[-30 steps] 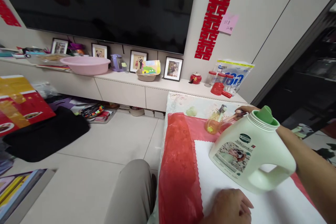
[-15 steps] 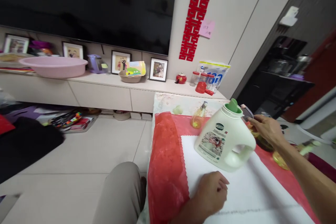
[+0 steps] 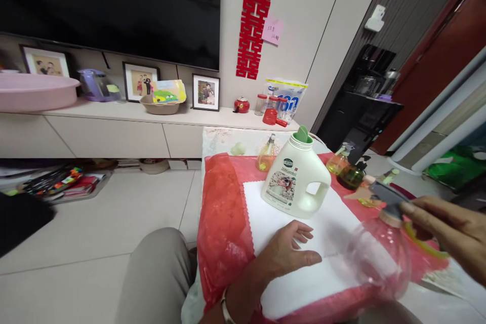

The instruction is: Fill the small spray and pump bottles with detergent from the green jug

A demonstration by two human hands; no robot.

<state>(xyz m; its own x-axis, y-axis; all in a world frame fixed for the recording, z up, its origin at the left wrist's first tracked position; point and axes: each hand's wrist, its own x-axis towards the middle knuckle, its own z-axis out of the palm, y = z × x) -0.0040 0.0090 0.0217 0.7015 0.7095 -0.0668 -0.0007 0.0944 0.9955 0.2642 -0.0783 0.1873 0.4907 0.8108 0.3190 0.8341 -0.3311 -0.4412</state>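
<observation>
My right hand (image 3: pixel 451 225) is closed round the neck of a clear pinkish spray bottle (image 3: pixel 379 255) with a grey trigger head. The bottle is blurred by motion and hangs tilted over the right side of the table. My left hand (image 3: pixel 286 250) is empty, its fingers apart, above a white sheet (image 3: pixel 299 293). Past it a large pale green detergent jug (image 3: pixel 296 177) stands upright on the sheet. Its opening shows a green spout (image 3: pixel 302 134). Under the sheet lies a red plastic cover (image 3: pixel 224 223).
Several small bottles stand on the table: a yellow spray bottle (image 3: pixel 267 156) behind the jug, and a yellow pump bottle (image 3: pixel 337 162) and dark green bottle (image 3: pixel 352 177) at right. The cabinet top (image 3: pixel 224 116) behind carries frames, jars and a pink basin (image 3: pixel 36 92).
My right hand has brought the spray bottle from beyond the jug nearer to me, on the right. My left hand has opened from a loose curl. The view has turned right.
</observation>
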